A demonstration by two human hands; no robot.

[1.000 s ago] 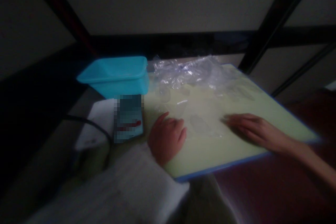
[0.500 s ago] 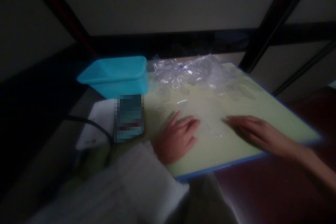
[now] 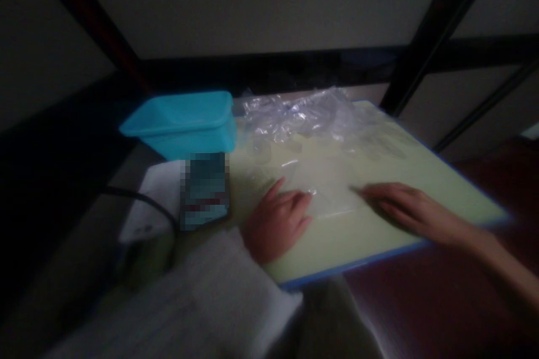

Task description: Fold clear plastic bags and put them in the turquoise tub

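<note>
Both my hands rest on a pale yellow-green mat [image 3: 379,235] with a blue edge. My left hand [image 3: 275,221], in a light grey sleeve, lies with fingers curled and pinches the left edge of a small clear plastic piece [image 3: 332,196]. My right hand [image 3: 404,207] lies flat with fingers stretched out, its fingertips touching the right side of that same piece. The picture is dim and slightly blurred.
A heap of crumpled clear plastic [image 3: 303,115] lies at the mat's far side. A turquoise tub [image 3: 181,123] stands at the left, with a phone [image 3: 205,190] in front of it on white paper [image 3: 160,202] and a black cable [image 3: 143,202]. Dark frame bars [image 3: 421,45] rise behind.
My left hand slid right toward the clear piece, spread its fingers, then curled them on the piece's left edge. My right hand stayed nearly still.
</note>
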